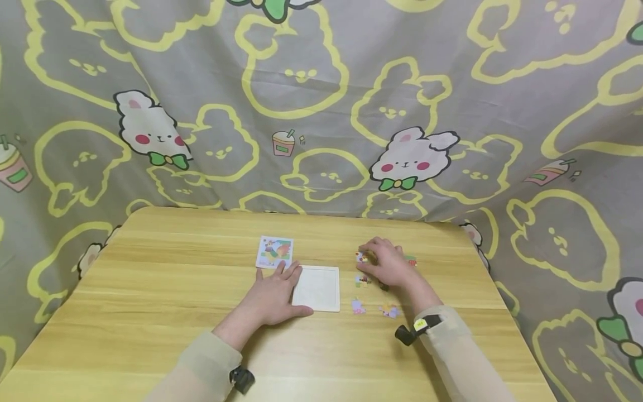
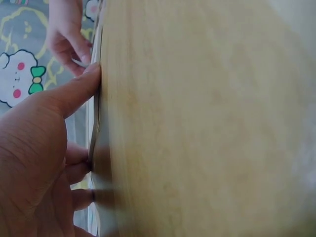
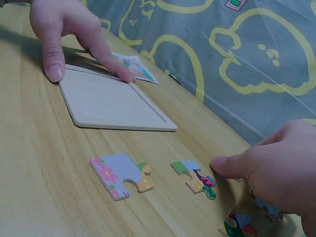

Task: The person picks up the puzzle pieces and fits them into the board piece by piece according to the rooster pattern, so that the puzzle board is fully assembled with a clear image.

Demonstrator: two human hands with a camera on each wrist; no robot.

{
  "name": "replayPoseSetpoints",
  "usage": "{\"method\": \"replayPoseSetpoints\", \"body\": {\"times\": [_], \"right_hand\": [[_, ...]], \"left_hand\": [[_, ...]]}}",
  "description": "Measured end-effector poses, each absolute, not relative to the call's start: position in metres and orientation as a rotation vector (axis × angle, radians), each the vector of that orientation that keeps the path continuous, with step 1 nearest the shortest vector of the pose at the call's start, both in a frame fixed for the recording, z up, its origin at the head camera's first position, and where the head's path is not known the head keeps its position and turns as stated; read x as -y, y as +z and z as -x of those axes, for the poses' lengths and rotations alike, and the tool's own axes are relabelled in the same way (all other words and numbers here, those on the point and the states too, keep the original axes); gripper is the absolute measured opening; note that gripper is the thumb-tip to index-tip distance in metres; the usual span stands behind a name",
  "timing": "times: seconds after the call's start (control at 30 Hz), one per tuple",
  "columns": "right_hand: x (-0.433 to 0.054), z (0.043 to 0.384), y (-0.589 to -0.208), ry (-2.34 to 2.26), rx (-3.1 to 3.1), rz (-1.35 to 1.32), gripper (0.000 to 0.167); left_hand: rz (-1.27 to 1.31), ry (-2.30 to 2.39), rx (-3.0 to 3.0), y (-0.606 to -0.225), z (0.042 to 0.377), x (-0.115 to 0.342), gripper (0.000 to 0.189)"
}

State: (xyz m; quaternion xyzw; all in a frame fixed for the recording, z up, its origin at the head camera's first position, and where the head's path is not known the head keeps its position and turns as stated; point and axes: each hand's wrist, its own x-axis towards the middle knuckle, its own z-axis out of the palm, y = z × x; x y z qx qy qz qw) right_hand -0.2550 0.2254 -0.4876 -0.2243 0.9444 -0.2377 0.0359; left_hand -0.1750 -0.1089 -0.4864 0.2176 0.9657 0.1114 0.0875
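My left hand [image 1: 273,296] rests spread on the left side of a white puzzle tray [image 1: 321,290]. Its thumb [image 3: 54,69] lies at one corner, and a fingertip touches the tray's rim in the right wrist view. To the right, my right hand [image 1: 389,262] pinches a small colourful puzzle piece [image 1: 359,257] between thumb and forefinger, close over the table. In the right wrist view the hand mostly hides that piece. Beside its thumb lies another piece [image 3: 195,180] with green, blue and orange print. A lilac piece with pink flowers [image 3: 116,173] sits nearer the tray.
A printed picture card [image 1: 275,249] lies beyond my left fingertips. An orange and purple piece [image 1: 388,310] is below my right wrist, and a green and red piece [image 1: 411,260] shows past the hand. Behind the wooden table [image 1: 166,279] hangs a patterned curtain [image 1: 321,111].
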Motion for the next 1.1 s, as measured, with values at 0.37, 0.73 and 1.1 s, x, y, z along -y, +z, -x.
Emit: {"method": "replayPoseSetpoints", "body": {"times": [0.37,0.73,1.1], "right_hand": [[-0.2234,0.2591,-0.4889,-0.812,-2.879,0.651,0.033],[-0.2202,0.2622,-0.4909,-0.896,-2.861,0.661,0.033],[-0.2235,0.2622,-0.4938,-1.064,-2.766,0.704,0.045]], "left_hand": [[-0.649,0.374,-2.877,-0.4851,0.1745,0.1091,0.111],[-0.629,0.368,-2.865,-0.4845,0.1742,0.1097,0.111],[-0.632,0.382,-2.864,-0.4841,0.1747,0.1102,0.112]]}}
